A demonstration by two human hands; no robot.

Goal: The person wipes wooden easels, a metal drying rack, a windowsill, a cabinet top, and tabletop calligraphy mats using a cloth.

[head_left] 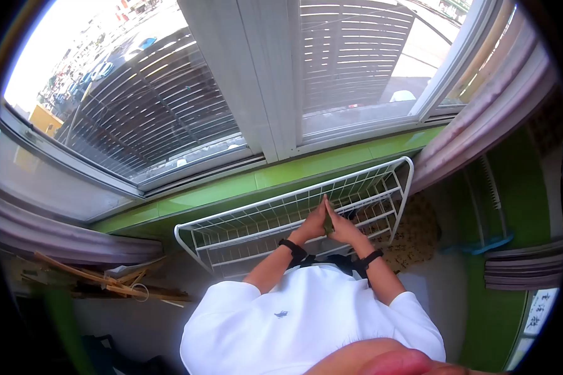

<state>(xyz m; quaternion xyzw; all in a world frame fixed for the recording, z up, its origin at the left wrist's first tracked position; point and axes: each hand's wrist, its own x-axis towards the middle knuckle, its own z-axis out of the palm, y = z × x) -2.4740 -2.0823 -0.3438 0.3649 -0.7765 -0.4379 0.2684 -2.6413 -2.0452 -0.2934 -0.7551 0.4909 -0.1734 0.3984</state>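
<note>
My left hand [311,224] and my right hand [342,226] are held in front of my chest, their fingertips meeting and a gap showing between the palms. The fingers look stretched out, and nothing is visible in either hand. Both are over the white wire rack [250,223], which stands below the window. Dark bands circle both wrists. Whether my hands touch the rack cannot be told.
Beyond the rack runs a green tiled sill [231,189] under sliding windows. Purple curtains [475,119] hang at both sides. Wooden pieces [116,284] lie at the left. A blue-based metal stand [488,244] is at the right.
</note>
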